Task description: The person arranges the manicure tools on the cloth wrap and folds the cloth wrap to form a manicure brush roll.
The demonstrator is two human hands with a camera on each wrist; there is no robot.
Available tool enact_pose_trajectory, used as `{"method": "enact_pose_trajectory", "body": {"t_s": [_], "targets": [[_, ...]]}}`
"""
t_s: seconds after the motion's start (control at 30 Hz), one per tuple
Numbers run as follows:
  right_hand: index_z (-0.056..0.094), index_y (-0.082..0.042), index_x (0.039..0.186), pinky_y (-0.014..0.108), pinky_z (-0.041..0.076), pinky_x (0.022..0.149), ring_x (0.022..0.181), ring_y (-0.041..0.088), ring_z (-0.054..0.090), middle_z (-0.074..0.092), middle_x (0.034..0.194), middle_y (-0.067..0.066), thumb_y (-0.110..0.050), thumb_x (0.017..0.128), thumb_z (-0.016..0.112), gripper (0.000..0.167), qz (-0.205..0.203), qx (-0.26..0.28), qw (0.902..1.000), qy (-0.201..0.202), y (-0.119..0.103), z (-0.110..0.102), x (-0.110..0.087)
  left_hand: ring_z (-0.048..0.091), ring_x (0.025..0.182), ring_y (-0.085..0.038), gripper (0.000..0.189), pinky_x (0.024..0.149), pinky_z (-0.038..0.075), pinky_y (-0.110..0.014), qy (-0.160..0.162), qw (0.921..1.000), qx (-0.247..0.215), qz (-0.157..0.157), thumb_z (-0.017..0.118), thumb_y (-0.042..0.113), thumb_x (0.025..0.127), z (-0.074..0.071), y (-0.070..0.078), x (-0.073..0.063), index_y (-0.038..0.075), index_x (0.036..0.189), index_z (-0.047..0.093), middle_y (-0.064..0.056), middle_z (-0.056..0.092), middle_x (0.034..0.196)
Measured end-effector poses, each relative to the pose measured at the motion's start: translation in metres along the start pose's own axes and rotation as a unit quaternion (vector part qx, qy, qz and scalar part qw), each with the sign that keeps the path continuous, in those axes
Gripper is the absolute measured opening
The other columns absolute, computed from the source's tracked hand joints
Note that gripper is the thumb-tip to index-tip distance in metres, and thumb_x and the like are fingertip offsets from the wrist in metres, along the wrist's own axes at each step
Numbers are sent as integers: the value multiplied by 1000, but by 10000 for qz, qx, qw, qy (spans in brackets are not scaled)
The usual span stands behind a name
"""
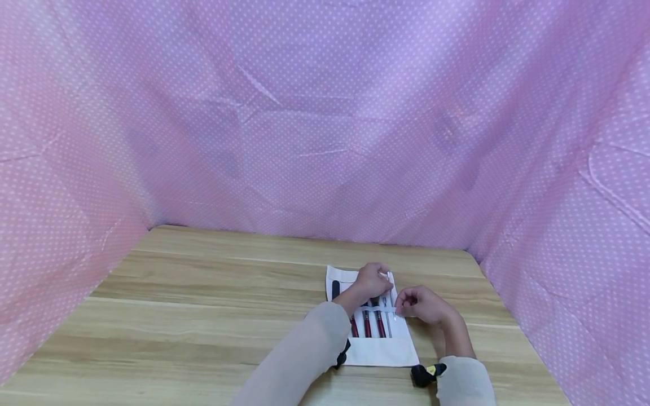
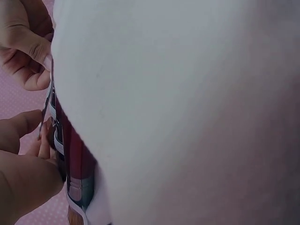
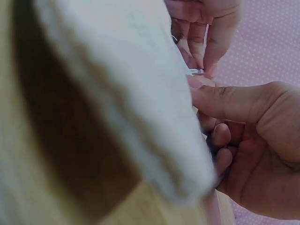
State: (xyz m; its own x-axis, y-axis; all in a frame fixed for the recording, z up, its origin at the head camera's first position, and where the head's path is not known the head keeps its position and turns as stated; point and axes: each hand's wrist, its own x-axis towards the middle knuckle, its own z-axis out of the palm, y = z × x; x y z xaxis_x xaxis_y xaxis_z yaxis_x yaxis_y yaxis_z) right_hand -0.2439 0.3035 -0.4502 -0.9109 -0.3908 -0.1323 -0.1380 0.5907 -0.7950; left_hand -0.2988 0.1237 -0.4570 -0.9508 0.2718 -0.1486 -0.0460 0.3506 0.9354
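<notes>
A white fabric tool roll (image 1: 378,352) lies unrolled on the table, with red-handled brushes (image 1: 381,326) and a thin metal tool (image 1: 388,326) under its white elastic band (image 1: 373,308). My left hand (image 1: 372,281) reaches across the roll and pinches a slim silver stick-like tool (image 1: 391,292) near its upper end, along the roll's right side. At the right edge, my right hand (image 1: 425,304) pinches the end of the elastic band between thumb and forefinger. In the right wrist view the silver tip (image 3: 197,71) shows between both hands; fabric hides much of the wrist views.
A black-ended tool (image 1: 336,289) sits at the roll's left side, partly behind the left forearm. Wooden tabletop (image 1: 203,304) extends around the roll. Pink dotted cloth (image 1: 315,141) hangs behind and along both sides.
</notes>
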Motion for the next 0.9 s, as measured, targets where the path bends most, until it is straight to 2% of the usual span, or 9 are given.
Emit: {"method": "enact_pose_trajectory", "body": {"t_s": [0.13,0.33,0.5,0.63,0.77,0.9], "targets": [[70,-1,94,25,45,68,78,18,54,62,83,6,3,92,66,6,66,90,9999,-10,0,0,-1,62,79,-13,20,71,54,-26,-77,9973,716,137,79,11,87,-4,0,-1,7,106,74,-1,69,93],[69,-2,93,25,44,67,77,18,54,61,83,6,4,92,66,7,126,93,9999,2,-1,-1,-1,62,81,-12,12,73,54,-26,-312,9914,1252,197,78,15,91,-9,0,-3,12,103,79,1,72,97],[69,-1,94,25,44,67,77,17,53,61,82,6,4,92,65,6,104,100,9999,-4,-1,-1,-1,62,84,-9,8,78,52,-25,-413,9879,1453,348,78,16,91,-12,-2,-2,15,99,81,4,75,97],[69,-1,94,25,44,67,77,17,53,61,83,6,4,92,66,6,151,113,9998,21,-1,-1,-2,61,81,-9,6,75,51,-24,-573,9846,1581,485,79,15,91,-14,-2,-3,17,96,82,6,75,93],[69,0,95,25,44,67,78,19,52,61,84,7,3,92,67,5,163,159,9997,38,-2,0,-1,59,79,-8,6,72,49,-24,-715,9827,1643,477,78,16,92,-15,-2,-3,18,97,82,8,73,88],[69,0,96,25,44,68,79,20,52,62,85,8,2,92,68,5,190,206,9996,69,-3,1,-2,59,80,-8,7,76,49,-25,-782,9821,1647,468,77,16,92,-16,-2,-4,18,97,82,9,72,86]]}}
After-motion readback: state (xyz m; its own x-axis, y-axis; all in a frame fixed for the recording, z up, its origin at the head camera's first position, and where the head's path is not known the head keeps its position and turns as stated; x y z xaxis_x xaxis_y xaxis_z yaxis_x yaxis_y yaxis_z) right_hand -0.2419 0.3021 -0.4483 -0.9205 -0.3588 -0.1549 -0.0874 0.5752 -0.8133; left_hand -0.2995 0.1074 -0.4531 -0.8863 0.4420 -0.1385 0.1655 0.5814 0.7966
